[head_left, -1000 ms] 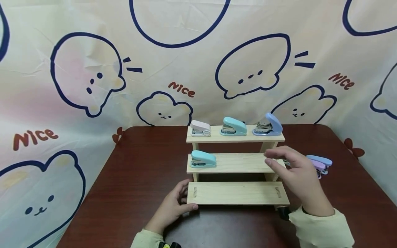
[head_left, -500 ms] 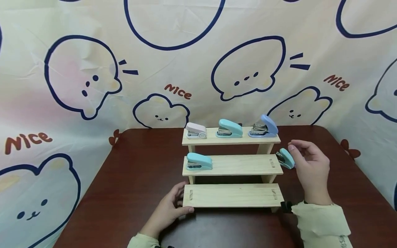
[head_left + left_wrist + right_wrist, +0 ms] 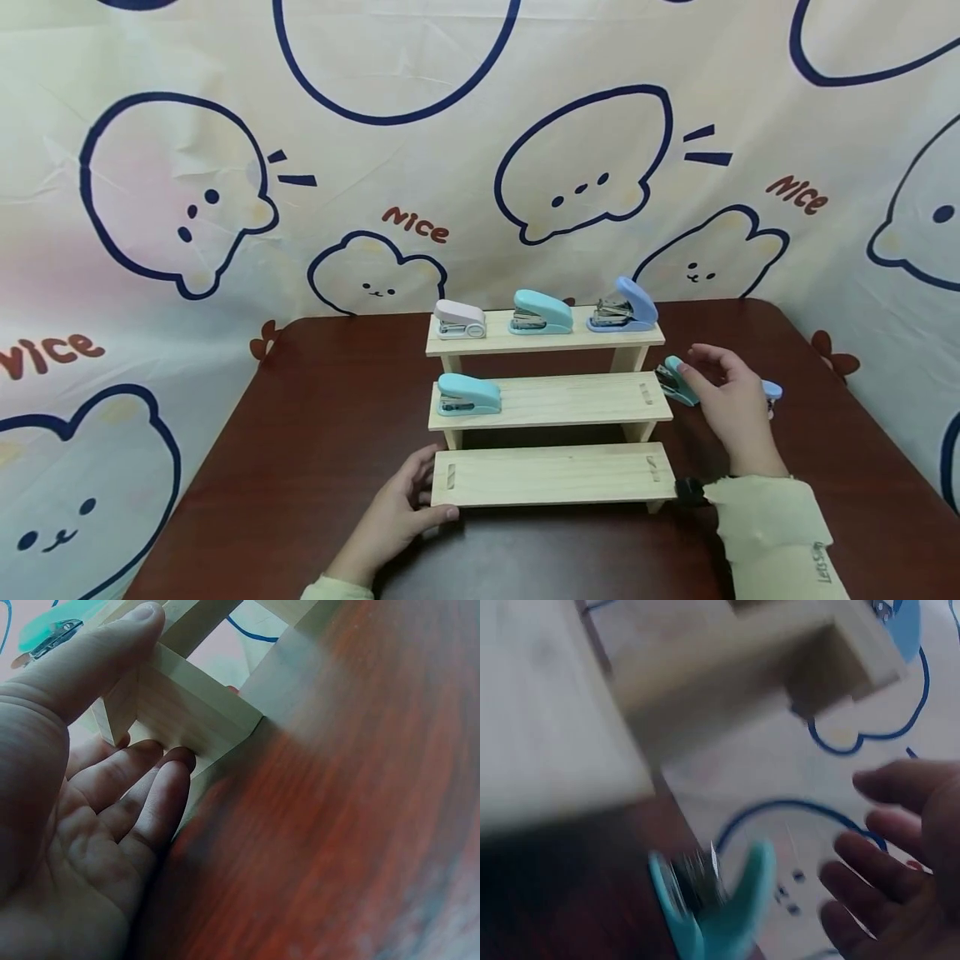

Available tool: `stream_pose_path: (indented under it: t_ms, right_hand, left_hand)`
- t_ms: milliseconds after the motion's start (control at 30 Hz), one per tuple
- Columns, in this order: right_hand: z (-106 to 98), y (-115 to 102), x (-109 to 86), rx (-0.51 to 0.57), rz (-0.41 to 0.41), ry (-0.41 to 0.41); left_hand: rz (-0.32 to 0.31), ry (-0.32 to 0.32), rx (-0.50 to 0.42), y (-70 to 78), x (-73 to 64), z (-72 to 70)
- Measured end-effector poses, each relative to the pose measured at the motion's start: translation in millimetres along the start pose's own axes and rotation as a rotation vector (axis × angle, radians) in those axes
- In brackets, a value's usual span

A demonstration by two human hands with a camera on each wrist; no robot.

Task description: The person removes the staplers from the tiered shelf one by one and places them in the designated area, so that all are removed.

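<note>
My left hand grips the left end of the lowest step of a three-tier wooden rack. In the left wrist view its thumb lies over the board, with curled fingers at the side panel. My right hand, fingers loosely bent, is beside a teal stapler on the table, right of the middle step. The right wrist view shows a gap between this hand and the teal stapler, whose top is raised. A light blue stapler sits at the middle step's left end.
On the top step stand a white stapler, a teal-green stapler and a periwinkle stapler with its top raised. Partly hidden behind my right hand is another blue stapler. A patterned cloth hangs behind the brown table.
My right hand has moved from over the middle step's right end to the table beside it, by the teal stapler. The left hand keeps its grip; the head view has shifted slightly.
</note>
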State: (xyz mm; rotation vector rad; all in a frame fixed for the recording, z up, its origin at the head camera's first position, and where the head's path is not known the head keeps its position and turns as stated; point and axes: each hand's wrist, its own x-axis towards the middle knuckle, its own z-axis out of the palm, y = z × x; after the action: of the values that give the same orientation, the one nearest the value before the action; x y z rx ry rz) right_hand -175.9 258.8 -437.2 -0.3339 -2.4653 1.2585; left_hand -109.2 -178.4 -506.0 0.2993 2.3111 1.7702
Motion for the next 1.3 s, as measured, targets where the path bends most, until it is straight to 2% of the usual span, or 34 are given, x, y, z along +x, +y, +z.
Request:
stream_pose_path:
  t_ms: [133, 300, 500, 867, 1133, 1300]
  right_hand:
    - [-3, 7, 4.5, -0.068, 0.011, -0.038]
    - [1, 16, 9.5, -0.164, 0.003, -0.126]
    - [7, 24, 15.7, -0.219, -0.015, -0.192]
    - [11, 40, 19.8, -0.286, -0.029, -0.204]
    - [16, 41, 21.8, -0.295, -0.016, -0.192]
    - [18, 42, 20.1, -0.29, 0.01, -0.215]
  left_hand:
    - [-0.001, -0.003, -0.007, -0.9, -1.1, -0.4]
    - [-0.001, -0.007, -0.011, -1.2, -1.2, -0.5]
    - [0.0, -0.005, 0.001, -0.3, -0.6, -0.1]
    - [0.013, -0.016, 0.003, 0.1, 0.9, 1.2]
    - [-0.008, -0.01, 0.014, 2.2, 1.1, -0.3]
    - [-0.007, -0.007, 0.024, 1.3, 0.6, -1.1]
